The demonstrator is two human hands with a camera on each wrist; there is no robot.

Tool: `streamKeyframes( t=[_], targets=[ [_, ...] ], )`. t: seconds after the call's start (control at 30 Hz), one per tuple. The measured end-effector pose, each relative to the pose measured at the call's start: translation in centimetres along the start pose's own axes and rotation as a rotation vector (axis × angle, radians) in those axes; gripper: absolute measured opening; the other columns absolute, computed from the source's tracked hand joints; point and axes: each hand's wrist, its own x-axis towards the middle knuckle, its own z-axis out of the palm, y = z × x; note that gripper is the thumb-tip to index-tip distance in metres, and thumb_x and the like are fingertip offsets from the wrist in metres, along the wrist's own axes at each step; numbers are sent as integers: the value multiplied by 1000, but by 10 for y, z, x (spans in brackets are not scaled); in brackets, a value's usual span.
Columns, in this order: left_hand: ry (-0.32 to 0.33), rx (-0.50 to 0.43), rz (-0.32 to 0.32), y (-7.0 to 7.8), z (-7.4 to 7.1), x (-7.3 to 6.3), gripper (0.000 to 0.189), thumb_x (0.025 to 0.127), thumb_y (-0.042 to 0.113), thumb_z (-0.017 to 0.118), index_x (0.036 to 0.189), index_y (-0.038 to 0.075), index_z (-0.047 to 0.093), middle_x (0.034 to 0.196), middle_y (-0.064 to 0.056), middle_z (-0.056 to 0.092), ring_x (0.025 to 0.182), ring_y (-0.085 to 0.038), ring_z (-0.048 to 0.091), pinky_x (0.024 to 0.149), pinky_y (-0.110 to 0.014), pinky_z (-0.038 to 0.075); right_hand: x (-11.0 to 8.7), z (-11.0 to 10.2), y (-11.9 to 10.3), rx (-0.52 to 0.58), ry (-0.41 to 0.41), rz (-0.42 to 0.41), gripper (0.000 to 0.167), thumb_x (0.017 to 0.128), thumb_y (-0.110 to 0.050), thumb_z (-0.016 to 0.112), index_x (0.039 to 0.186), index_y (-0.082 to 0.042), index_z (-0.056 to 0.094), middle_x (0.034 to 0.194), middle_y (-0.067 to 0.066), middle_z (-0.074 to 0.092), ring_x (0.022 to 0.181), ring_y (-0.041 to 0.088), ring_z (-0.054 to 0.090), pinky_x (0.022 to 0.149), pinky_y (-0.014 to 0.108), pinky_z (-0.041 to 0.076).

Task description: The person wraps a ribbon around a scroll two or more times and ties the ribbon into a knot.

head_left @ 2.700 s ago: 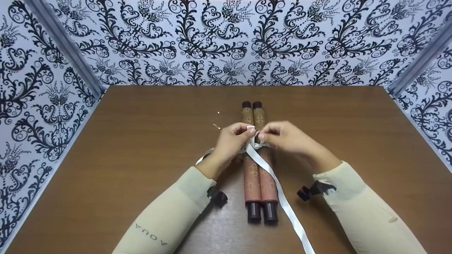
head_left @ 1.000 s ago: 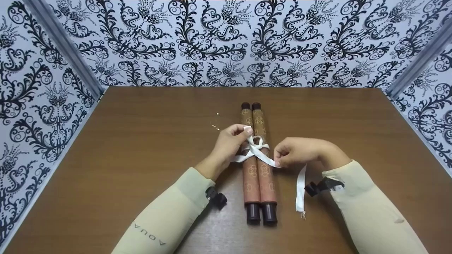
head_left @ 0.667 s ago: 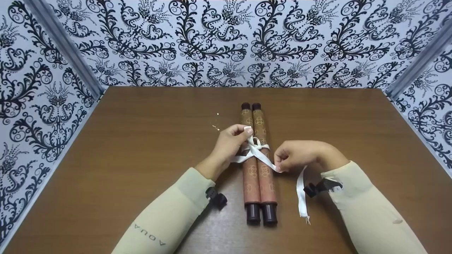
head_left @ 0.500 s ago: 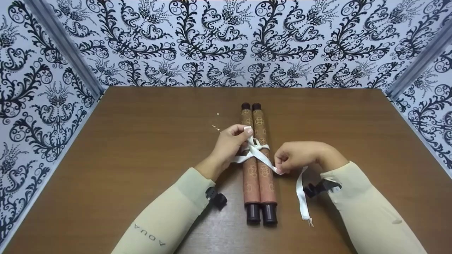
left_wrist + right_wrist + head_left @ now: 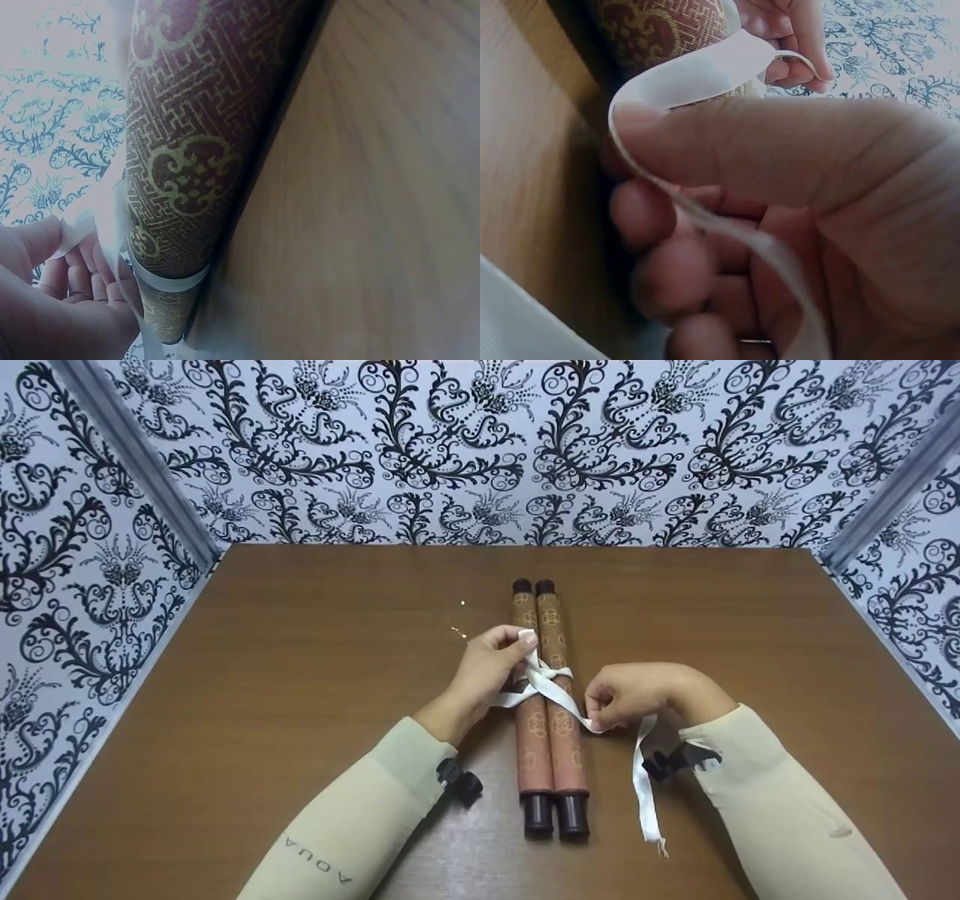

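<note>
Two patterned scrolls (image 5: 535, 750) with dark end knobs lie side by side on the table. A white ribbon (image 5: 551, 690) circles both and crosses over itself on top. My left hand (image 5: 486, 667) pinches one part of the ribbon between thumb and fingers, just above the crossing. To the right of the scrolls, my right hand (image 5: 637, 694) pinches another length, which runs down from the crossing. Its frayed tail (image 5: 646, 802) hangs below that hand. The right wrist view shows the ribbon (image 5: 697, 71) passing under the thumb and through the curled fingers.
Small pale bits (image 5: 459, 631) lie on the brown table (image 5: 337, 645) left of the scrolls. Walls (image 5: 480, 450) with a black scroll print stand at the back and both sides. A black wrist camera (image 5: 461, 784) sits on each sleeve.
My right hand has moved from beside the left hand out to the right and down, drawing the ribbon along. The small loop at the crossing has shrunk. The left hand stays nearly still.
</note>
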Motion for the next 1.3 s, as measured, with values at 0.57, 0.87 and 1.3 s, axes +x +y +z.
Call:
streamKeyframes(
  t=[0.57,0.87,1.3],
  targets=[
    [0,28,10,0,0,0,15,98,17,71,106,4,72,83,5,62,72,-10,57,67,-24,48,11,-21,-29,-58,484,-102,20,99,-17,68,115,-7,75,109,7,77,102,26,71,95,50,55],
    [-7,18,8,0,0,1,16,98,18,71,107,4,72,87,5,64,73,-9,59,67,-23,49,39,-18,-31,70,518,-101,19,97,-13,68,114,-7,76,99,6,77,91,19,67,88,39,54],
    [-5,-17,15,0,0,0,15,98,15,71,107,3,73,81,4,62,68,-9,56,65,-25,46,48,-8,-27,145,550,-128,15,91,-7,70,104,-6,77,90,5,74,81,14,62,75,30,52]
  ],
)
